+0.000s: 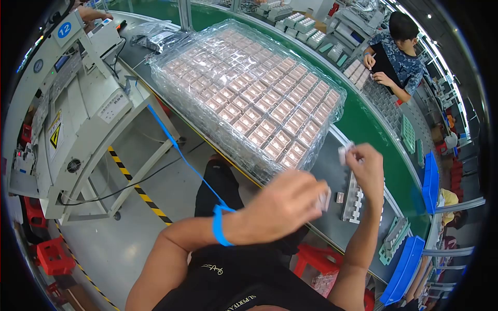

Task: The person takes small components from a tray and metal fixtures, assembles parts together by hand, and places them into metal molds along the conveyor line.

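Observation:
My left hand (pixel 290 202), with a blue wrist strap (pixel 221 226), is closed around a small pale pinkish part (pixel 323 200) near the table's front edge. The fingers are slightly blurred and hide most of that part. Further right, my right hand (pixel 367 165) pinches a small whitish piece (pixel 344 153) above the table; its exact kind is too small to make out. Below the right hand a metal fixture (pixel 354 205) lies on the dark tabletop, partly covered by the forearm. One small pinkish block (pixel 340 197) rests beside it.
A plastic-wrapped stack of trays (pixel 254 98) full of pinkish parts fills the table. Beyond runs a green conveyor (pixel 381 137), with a co-worker (pixel 399 62) across it. Blue bins (pixel 402 269) and a green-white fixture (pixel 394 239) lie right. A machine (pixel 78 124) stands left.

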`<action>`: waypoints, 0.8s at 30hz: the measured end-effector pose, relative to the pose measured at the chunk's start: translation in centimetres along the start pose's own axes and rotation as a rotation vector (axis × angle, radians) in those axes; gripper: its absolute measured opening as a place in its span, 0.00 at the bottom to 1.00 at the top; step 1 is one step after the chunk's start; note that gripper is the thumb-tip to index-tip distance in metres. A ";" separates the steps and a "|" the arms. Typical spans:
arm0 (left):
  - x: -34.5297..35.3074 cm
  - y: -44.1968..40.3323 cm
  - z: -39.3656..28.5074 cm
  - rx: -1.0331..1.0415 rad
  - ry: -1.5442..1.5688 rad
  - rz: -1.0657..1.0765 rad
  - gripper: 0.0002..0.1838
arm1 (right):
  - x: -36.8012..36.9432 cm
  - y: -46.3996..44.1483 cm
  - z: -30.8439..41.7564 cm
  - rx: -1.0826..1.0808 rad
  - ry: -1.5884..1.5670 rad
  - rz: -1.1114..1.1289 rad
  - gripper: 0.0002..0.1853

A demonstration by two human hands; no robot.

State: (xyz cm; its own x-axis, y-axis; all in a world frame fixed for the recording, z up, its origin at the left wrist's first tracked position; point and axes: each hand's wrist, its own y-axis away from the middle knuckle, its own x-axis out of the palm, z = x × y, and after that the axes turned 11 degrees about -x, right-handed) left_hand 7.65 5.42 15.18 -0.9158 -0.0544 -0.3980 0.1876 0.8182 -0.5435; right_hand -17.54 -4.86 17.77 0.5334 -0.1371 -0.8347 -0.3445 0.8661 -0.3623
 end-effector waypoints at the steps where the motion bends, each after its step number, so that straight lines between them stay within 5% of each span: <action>1: -1.9 -1.2 0.4 -0.001 -0.083 -0.092 0.23 | 0.3 -2.2 0.9 -0.062 -0.030 -0.011 0.09; 8: -12.3 -6.7 11.7 -0.335 -0.598 -0.408 0.20 | 7.4 -17.7 5.4 -0.340 -0.034 0.149 0.12; 17: -13.4 -6.4 16.6 -0.462 -0.764 -0.387 0.18 | 17.2 -27.1 5.7 -0.390 0.163 0.343 0.10; 24: -13.1 -7.2 17.0 -0.484 -0.924 -0.277 0.18 | 17.8 -28.3 6.4 -0.409 0.250 0.457 0.11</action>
State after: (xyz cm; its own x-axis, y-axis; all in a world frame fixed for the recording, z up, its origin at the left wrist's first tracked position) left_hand 24.30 -9.45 11.77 -0.2446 -0.5175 -0.8200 -0.3310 0.8394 -0.4311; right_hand 6.67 -28.73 15.80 0.0856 0.0508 -0.9950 -0.7855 0.6178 -0.0360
